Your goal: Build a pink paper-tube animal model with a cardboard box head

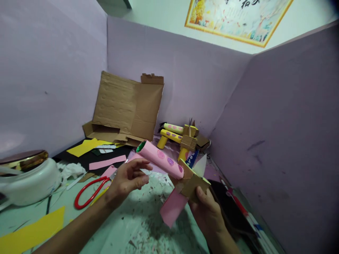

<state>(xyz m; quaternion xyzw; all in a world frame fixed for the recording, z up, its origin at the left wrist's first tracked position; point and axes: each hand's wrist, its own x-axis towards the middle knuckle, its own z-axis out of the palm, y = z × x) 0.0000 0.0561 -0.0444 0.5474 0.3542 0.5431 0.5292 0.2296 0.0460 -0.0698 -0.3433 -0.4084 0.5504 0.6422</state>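
Note:
A paper-and-cardboard figure is up in the air, made of a pink tube [164, 160] with pink and purple spots, another pink tube [174, 206] pointing down and a brown cardboard piece [194, 187]. My right hand [208, 211] grips the figure by the cardboard, thumb on top. Green shows inside the spotted tube's open end. My left hand [132, 178] is just left of that tube, fingers curved and apart, with nothing in it. Red-handled scissors [79, 197] lie beside my left wrist.
Behind stand yellow spotted tube figures [172, 135] and an opened cardboard box [127, 106]. Yellow paper [34, 229], pink strips [107, 162] and a white round container [34, 183] are at the left. Markers [254, 222] and a dark object lie at the right. Purple panels surround the table.

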